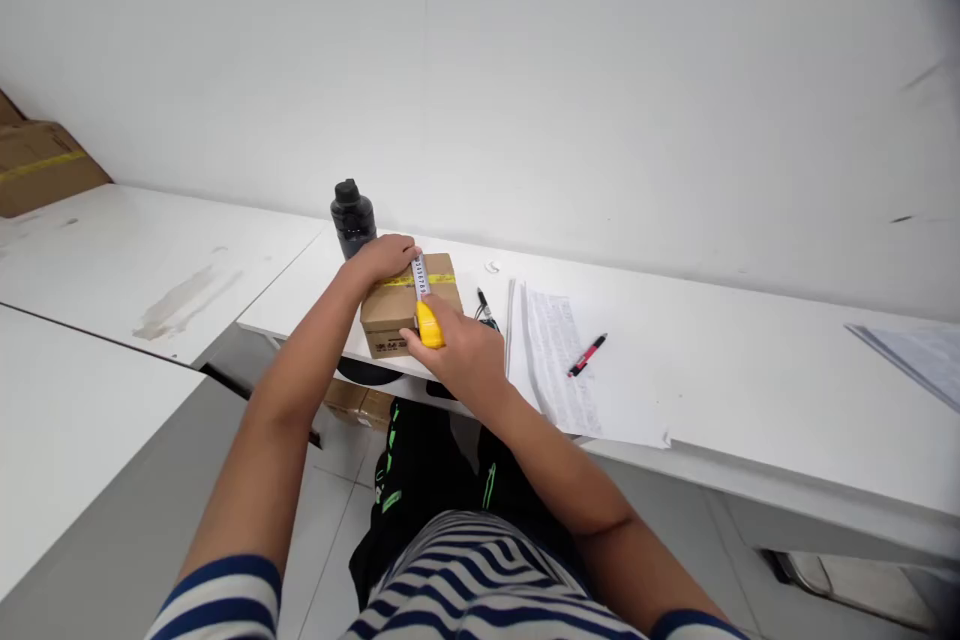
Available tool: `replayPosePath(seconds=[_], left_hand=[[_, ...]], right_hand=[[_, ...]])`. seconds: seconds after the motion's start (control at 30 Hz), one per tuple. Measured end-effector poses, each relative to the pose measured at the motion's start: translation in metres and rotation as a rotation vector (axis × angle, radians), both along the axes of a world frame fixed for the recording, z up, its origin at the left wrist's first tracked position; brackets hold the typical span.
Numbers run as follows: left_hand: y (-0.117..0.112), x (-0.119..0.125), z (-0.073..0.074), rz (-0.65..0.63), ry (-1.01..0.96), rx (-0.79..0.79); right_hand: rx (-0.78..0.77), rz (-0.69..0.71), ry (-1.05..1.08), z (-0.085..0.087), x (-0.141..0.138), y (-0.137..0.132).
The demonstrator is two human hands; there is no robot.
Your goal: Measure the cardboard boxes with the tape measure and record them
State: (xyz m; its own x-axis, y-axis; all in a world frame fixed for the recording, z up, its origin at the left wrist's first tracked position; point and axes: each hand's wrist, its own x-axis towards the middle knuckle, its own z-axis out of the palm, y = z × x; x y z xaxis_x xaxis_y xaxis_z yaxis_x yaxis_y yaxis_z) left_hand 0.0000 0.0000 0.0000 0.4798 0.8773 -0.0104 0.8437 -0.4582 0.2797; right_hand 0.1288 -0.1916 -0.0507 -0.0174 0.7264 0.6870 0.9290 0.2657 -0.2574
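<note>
A small brown cardboard box [390, 312] with a yellow tape strip sits at the near edge of the white desk [720, 360]. A tape measure lies stretched across its top. My right hand [457, 345] grips the yellow tape measure case [430, 328] at the box's near side. My left hand [386, 258] presses the far end of the white blade [421, 278] against the box's far top edge.
A black bottle [352, 217] stands just behind the box. To the right lie a black pen [484, 304], printed sheets [559, 360] with a red pen [586, 355], and more papers [911, 355] at far right. Brown cartons [37, 165] rest at far left. Another box [360, 403] sits under the desk.
</note>
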Motion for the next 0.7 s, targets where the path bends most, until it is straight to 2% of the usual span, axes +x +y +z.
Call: replayPosePath(seconds=[0.13,0.2,0.33,0.4,0.47,0.57,0.7], left_hand=[[-0.002,0.001,-0.004,0.013,0.022,0.072],[-0.006,0.0,0.0,0.039,-0.025,0.14],[-0.033,0.005,0.023,0.031,-0.314,0.221],[-0.056,0.013,0.037,-0.05,-0.416,0.223],[-0.08,0.022,0.044,-0.142,-0.403,0.214],[-0.105,0.027,0.035,-0.188,-0.258,0.18],[-0.109,0.008,-0.003,-0.051,0.032,0.211]], right_hand=[[0.057,0.026,0.011,-0.008,0.003,-0.001],[0.073,0.034,0.012,-0.011,0.01,0.001],[0.051,-0.03,0.065,-0.007,0.036,0.012],[0.026,-0.048,0.133,-0.002,0.05,0.019],[0.006,-0.034,0.199,0.004,0.062,0.024],[-0.007,0.003,0.292,0.006,0.073,0.026],[0.015,0.091,0.593,-0.002,0.079,0.024]])
